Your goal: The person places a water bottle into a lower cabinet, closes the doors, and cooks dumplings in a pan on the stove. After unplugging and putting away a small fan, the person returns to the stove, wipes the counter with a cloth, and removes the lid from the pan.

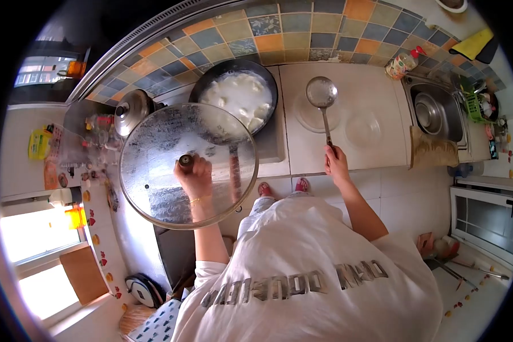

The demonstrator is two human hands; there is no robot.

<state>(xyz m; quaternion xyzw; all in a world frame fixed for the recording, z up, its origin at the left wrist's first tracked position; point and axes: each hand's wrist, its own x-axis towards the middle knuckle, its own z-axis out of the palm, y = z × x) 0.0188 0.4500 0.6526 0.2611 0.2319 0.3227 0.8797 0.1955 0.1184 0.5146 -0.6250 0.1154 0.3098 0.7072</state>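
Note:
My left hand (196, 178) grips the dark knob of a large, wet, see-through glass lid (154, 196). The lid is tilted beside and partly over a black pan (274, 94). Whitish dumpling-like pieces (239, 97) lie in cloudy white liquid in that pan, and its brown handle (235, 171) shows through the glass. Closed around the handle of a metal ladle (321, 92) is my right hand (337, 164). The ladle's round bowl is above a clear glass dish (305, 117) on the counter. A second clear dish (363, 131) stands to the right.
A lidded metal pot (132, 111) stands left of the pan. On the right are a sink (453, 122) holding a metal basin (428, 112), a pump bottle (403, 62) and a green basket (474, 107). A brown cloth (433, 149) hangs at the counter edge.

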